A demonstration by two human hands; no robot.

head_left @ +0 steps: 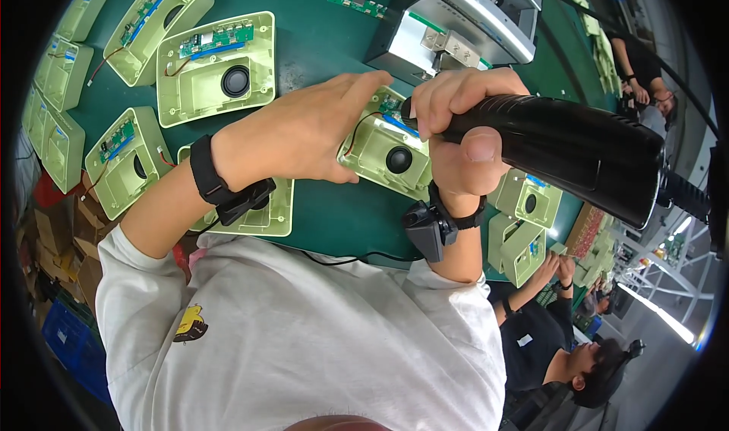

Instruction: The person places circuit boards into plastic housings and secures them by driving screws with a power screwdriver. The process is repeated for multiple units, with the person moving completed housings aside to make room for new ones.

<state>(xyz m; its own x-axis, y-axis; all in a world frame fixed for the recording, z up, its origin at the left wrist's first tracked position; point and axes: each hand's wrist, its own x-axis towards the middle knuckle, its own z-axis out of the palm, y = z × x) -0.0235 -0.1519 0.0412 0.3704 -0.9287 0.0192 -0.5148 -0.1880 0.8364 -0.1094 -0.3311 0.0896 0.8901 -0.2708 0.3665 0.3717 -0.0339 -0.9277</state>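
Black tool [577,154] was held inside my right grip [459,104]; my left grip [296,131] clasped the end of one green case [370,150], lying between them on the bench [334,217].

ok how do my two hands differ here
The left hand is spread along a green case's left side; the right hand is curled around a black tool. The left hand's thumb is beside the case, while the right hand's presses the tool. Both wear black wrist straps.
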